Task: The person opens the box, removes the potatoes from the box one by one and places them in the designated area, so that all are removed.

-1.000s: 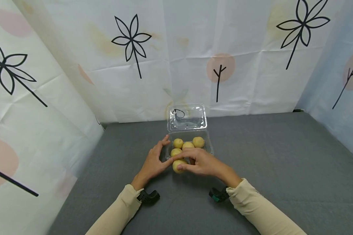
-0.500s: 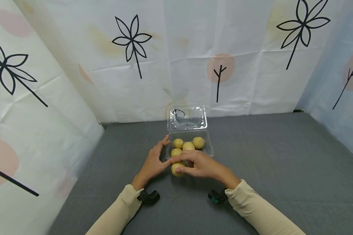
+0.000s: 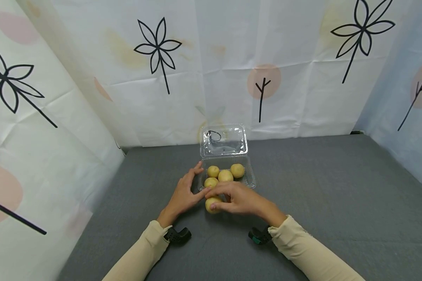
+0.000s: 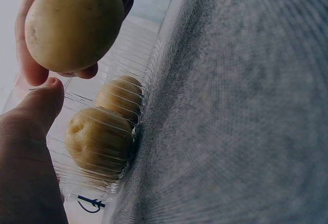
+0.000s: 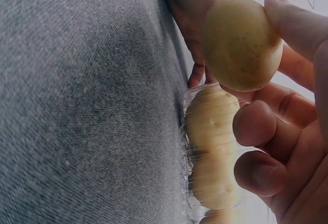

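A yellow potato (image 3: 212, 203) is pinched between the thumb and fingers of my right hand (image 3: 240, 198), raised in front of a clear plastic clamshell box (image 3: 250, 177). Several similar potatoes, one of them the far-right potato (image 3: 237, 170), lie inside the box. My left hand (image 3: 183, 196) rests at the box's left side with its fingers extended, its thumb reaching along the front edge. In the left wrist view the held potato (image 4: 74, 24) hangs above the left thumb (image 4: 38, 111). The right wrist view shows the held potato (image 5: 241, 44) clear of the box wall.
The box's transparent lid (image 3: 223, 142) stands raised at the back, near a white patterned cloth backdrop (image 3: 228, 97). Grey cloth (image 3: 320, 203) covers the table. A black wrist device (image 3: 177, 236) sits at the left wrist, another device (image 3: 260, 235) at the right.
My right hand, with the potato in its grip, has drawn slightly back from the box toward me. More of the potatoes inside now show. The left hand has stayed in place.
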